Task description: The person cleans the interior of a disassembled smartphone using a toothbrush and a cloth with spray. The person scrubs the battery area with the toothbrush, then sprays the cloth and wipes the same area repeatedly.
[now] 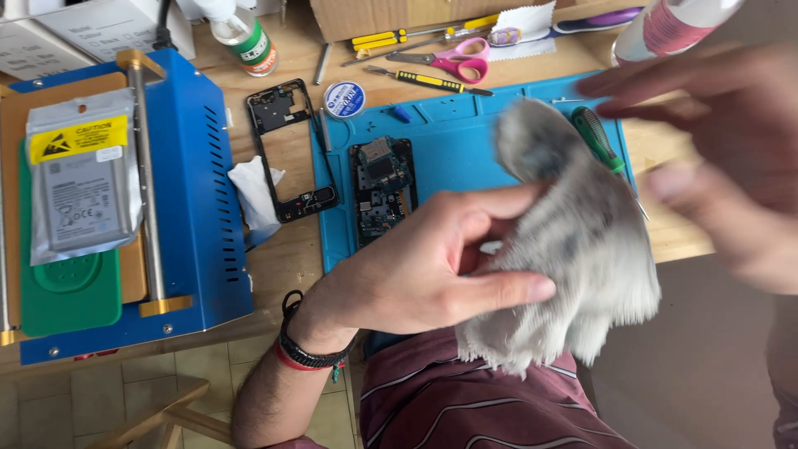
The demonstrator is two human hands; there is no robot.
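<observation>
A: Left hand [416, 266] pose?

B: Was nearest the camera, over the lap, wrist low, palm turned in. Thumb and fingers were pinched on a grey frayed cloth [573, 241], which hung bunched from the grip, above the near table edge.

A: Right hand [715, 166]?

B: Blurred, at the right edge, fingers spread loose, tips just beside the cloth's top. Couldn't tell whether it touched or held anything.

A: What was under them?

B: Blue work mat [453, 158] on the wooden table. Bare phone circuit board [382, 187] lay on its left part, green-handled screwdriver [598, 137] partly behind the cloth.

A: Off the mat?

B: Black phone frame [291, 150] just left of it, white wipe [253, 195] beside that. Far left, blue heating machine [191, 191] carried a silver antistatic bag [83, 183] on its green pad.

A: Containers?

B: Further back: small round tin [344, 99], closed. Clear bottle with green label [245, 37], capped. Cardboard box [391, 17] at the far edge, contents not visible; pink-handled scissors [453, 60] and yellow screwdrivers [382, 39] lay in front of it.
</observation>
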